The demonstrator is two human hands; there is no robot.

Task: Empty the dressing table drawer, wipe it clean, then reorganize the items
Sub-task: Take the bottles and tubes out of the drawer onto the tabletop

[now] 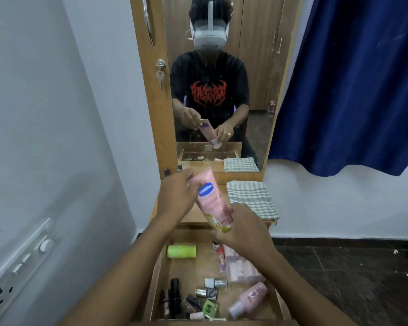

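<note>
A pink lotion tube (pixel 211 201) with a blue oval label is held tilted above the dressing table top (pixel 193 216). My left hand (pixel 177 196) grips its upper end and my right hand (pixel 243 228) grips its lower cap end. Below them the wooden drawer (pixel 160 274) stands pulled out. Inside lie a green cylinder (pixel 181 251), a pink bottle (pixel 250 297), a pink blister pack (pixel 239 267), a slim pink tube (pixel 222 260), small silver-capped bottles (pixel 213 283), a green bottle (pixel 209 308) and black makeup sticks (pixel 173 297).
A folded green-and-white checked cloth (pixel 252 200) lies on the table top at the right. The mirror (pixel 222 90) reflects a person with a headset. A blue curtain (pixel 353 85) hangs at the right. A wall switch panel (pixel 21 267) is at the left.
</note>
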